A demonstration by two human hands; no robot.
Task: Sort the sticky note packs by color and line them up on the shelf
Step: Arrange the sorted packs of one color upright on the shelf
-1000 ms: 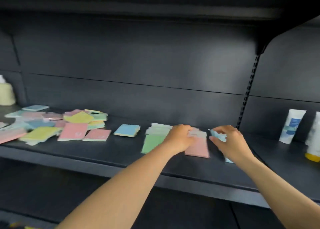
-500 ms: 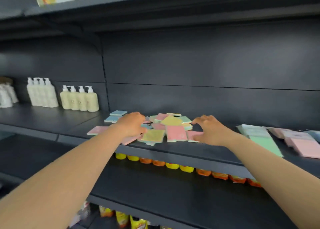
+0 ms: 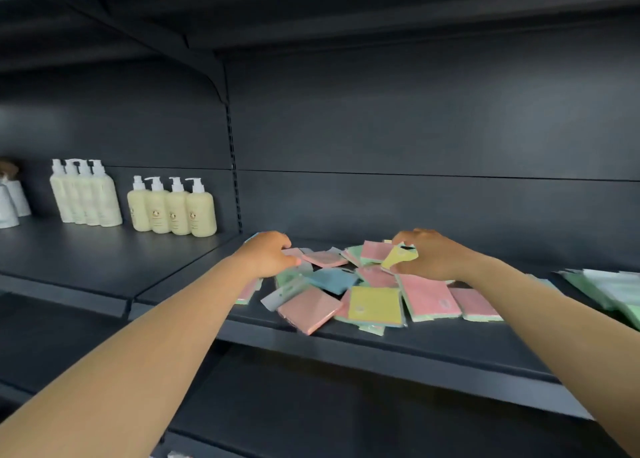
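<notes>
Packs look light, slick, floppy: right hand [image 3: 431, 255] pinches yellow pack [image 3: 398, 257] by its edge; left hand [image 3: 268, 255] curls onto pile [image 3: 346, 291].

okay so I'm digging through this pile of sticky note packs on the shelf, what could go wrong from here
1. A pink pack and a small green one lie at the shelf's front edge; stirring the pile could knock them off.
2. The right hand pinches a yellow pack by one corner, so it may slip.
3. Packs overlap, so the left hand might drag neighbours along.
</notes>
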